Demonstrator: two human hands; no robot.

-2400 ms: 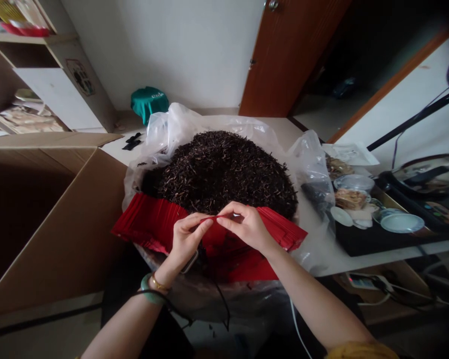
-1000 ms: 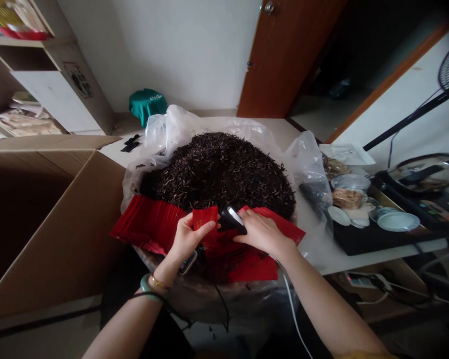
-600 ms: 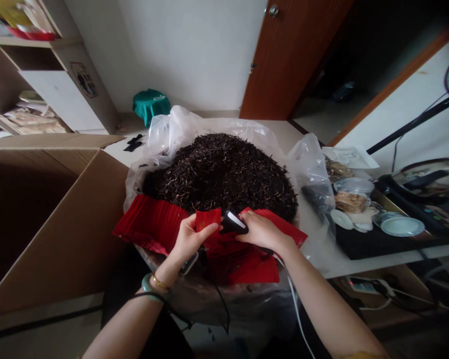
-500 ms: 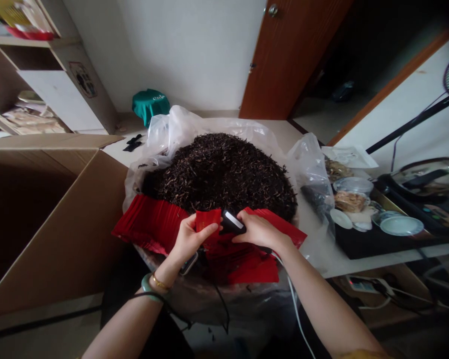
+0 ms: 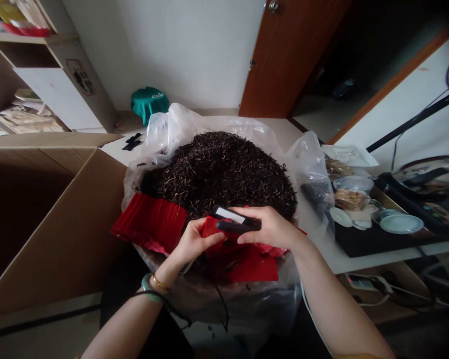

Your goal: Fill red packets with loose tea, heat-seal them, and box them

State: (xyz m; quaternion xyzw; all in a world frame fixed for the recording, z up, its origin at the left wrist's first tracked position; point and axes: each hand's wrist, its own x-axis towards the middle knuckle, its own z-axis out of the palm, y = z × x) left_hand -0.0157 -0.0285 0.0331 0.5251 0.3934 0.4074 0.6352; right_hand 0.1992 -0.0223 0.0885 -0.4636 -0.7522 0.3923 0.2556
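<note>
A big heap of dark loose tea leaves fills a clear plastic bag in front of me. Along its near edge lie rows of red foil pouches. My left hand pinches one small red pouch by its top. My right hand grips a black hand-held sealer with a white strip, its jaws set across the pouch's upper edge. A white cord runs from the sealer down past my right arm.
An open cardboard box stands at the left. On the right, a dark tray carries small dishes and bowls, with a metal-lidded pot behind. A green stool, shelves and a brown door are at the back.
Both hands first worked a pouch open with the fingers. Then my right hand took up the sealer, brought it to the pouch, and has now lifted and turned it across the pouch's top.
</note>
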